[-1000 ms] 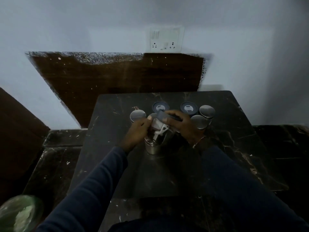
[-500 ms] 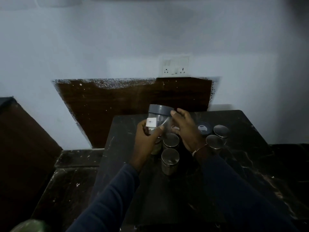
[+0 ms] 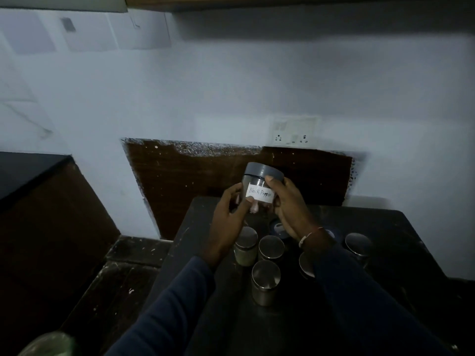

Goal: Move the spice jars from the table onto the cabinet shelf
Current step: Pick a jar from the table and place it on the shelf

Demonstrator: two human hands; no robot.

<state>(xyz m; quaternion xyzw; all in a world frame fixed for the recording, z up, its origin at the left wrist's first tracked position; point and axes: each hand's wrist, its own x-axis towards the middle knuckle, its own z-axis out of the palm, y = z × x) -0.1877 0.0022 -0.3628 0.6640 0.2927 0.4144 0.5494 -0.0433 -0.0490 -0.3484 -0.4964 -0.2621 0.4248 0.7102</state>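
Note:
A clear spice jar [image 3: 259,183] with a grey lid and a white label reading "Black Pepper" is held up above the dark table [image 3: 401,242]. My left hand [image 3: 227,219] grips its left side and my right hand [image 3: 290,209] grips its right side, thumb on the lid's edge. Several steel-lidded jars stand on the table below my hands, among them one at the front [image 3: 264,282], one at the left [image 3: 246,245] and one at the far right [image 3: 357,244]. The underside of the wooden cabinet [image 3: 282,2] shows at the top edge; its shelf is out of view.
A wall socket plate [image 3: 293,132] sits above a dark brown panel [image 3: 192,181] behind the table. A dark counter [image 3: 28,173] stands at the left. A greenish round object [image 3: 46,345] shows at the bottom left corner.
Both hands have lifted the grey-lidded jar off the table and turned its label toward me. The view has tilted upward, bringing the cabinet's underside into sight.

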